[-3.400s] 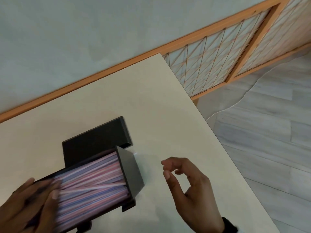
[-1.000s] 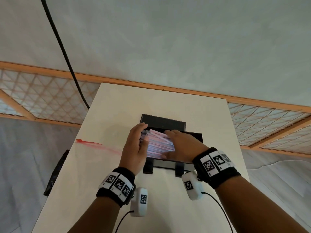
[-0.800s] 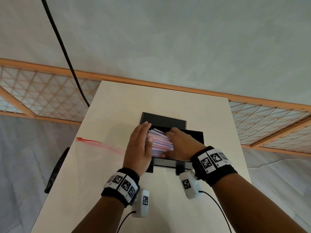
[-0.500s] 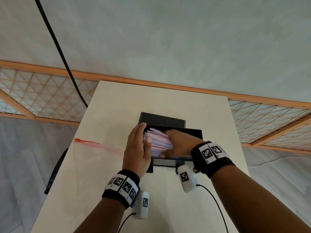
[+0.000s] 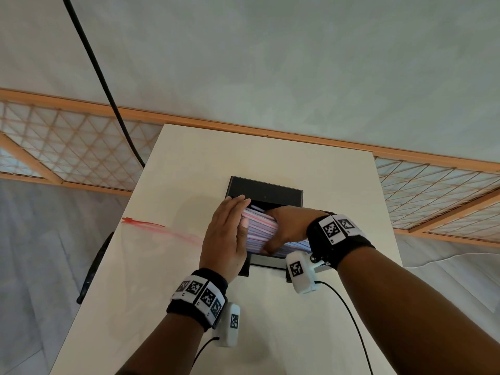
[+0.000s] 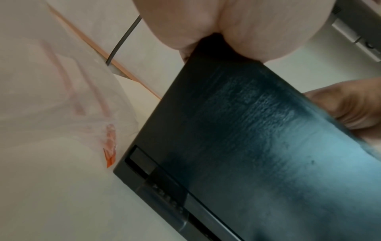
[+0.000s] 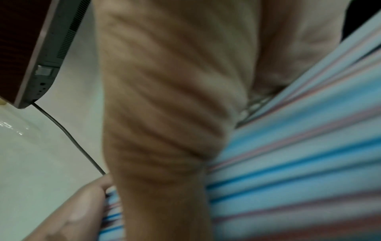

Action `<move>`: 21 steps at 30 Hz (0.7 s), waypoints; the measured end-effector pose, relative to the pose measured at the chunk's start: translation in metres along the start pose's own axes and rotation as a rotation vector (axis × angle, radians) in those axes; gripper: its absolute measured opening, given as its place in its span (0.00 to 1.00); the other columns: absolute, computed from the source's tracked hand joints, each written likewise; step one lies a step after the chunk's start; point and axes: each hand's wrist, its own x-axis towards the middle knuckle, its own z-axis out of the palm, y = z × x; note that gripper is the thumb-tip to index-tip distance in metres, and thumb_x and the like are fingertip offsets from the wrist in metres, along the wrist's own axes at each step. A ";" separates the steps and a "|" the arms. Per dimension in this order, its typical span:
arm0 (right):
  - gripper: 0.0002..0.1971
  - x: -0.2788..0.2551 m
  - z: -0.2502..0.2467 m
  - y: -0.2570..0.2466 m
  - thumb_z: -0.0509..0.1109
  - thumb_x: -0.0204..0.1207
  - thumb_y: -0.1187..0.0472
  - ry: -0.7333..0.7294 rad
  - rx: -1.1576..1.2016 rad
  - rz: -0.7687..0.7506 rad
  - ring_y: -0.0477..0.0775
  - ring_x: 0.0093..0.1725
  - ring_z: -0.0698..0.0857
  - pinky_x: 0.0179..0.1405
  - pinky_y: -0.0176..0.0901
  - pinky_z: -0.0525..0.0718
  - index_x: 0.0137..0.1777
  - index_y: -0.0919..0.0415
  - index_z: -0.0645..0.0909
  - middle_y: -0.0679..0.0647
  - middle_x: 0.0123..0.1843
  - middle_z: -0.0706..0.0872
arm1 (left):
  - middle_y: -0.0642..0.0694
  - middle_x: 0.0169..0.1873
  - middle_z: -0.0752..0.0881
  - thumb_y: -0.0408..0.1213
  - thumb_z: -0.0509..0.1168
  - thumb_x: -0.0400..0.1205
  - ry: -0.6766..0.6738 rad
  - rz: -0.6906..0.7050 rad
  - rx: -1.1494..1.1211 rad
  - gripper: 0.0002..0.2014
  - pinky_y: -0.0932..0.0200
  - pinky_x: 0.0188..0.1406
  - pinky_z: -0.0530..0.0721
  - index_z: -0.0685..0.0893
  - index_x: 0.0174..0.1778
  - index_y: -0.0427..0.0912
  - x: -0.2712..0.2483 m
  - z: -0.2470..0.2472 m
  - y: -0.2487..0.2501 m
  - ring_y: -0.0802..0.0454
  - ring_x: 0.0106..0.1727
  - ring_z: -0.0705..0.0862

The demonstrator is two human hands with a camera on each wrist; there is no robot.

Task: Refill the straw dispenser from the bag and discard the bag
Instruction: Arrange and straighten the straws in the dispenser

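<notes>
The straw dispenser point(image 5: 266, 262) stands at the table's point(image 5: 338, 212) centre, its open lid point(image 5: 266, 192) at 12 o'clock behind it. The straws point(image 5: 261, 231) lie in it. The left hand point(image 5: 224, 239) rests against its 9 o'clock end; the right hand point(image 5: 289, 226) lies on the straws. The bag point(image 5: 162, 253) lies on the table at 9 o'clock, just beside the dispenser.

Black dispenser point(image 5: 266, 262) mid-table, open top packed with pink/blue striped straws point(image 5: 261, 231) lying lengthwise, black lid point(image 5: 266, 192) just behind it; clear red-zip bag point(image 5: 162, 234) flat to its left.
</notes>
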 end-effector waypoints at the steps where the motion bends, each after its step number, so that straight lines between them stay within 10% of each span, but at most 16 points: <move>1: 0.29 -0.001 0.002 0.000 0.87 0.60 0.43 0.019 0.009 -0.008 0.49 0.52 0.89 0.61 0.51 0.88 0.60 0.50 0.84 0.48 0.53 0.91 | 0.52 0.78 0.74 0.44 0.48 0.91 0.005 0.001 -0.007 0.21 0.47 0.78 0.74 0.76 0.77 0.47 0.000 0.000 0.001 0.52 0.82 0.69; 10: 0.36 -0.008 0.026 -0.007 0.80 0.61 0.39 0.370 -0.236 -0.043 0.56 0.49 0.89 0.47 0.50 0.89 0.68 0.47 0.73 0.48 0.53 0.88 | 0.53 0.73 0.77 0.41 0.54 0.90 0.045 -0.011 -0.069 0.10 0.48 0.67 0.80 0.80 0.59 0.48 0.000 -0.001 0.004 0.53 0.75 0.76; 21: 0.44 -0.008 0.050 -0.003 0.78 0.67 0.41 0.537 -0.269 -0.069 0.56 0.65 0.82 0.62 0.59 0.81 0.82 0.47 0.65 0.50 0.66 0.80 | 0.51 0.71 0.76 0.42 0.56 0.88 0.031 -0.042 -0.065 0.13 0.43 0.66 0.81 0.76 0.68 0.49 -0.005 -0.001 0.004 0.50 0.76 0.76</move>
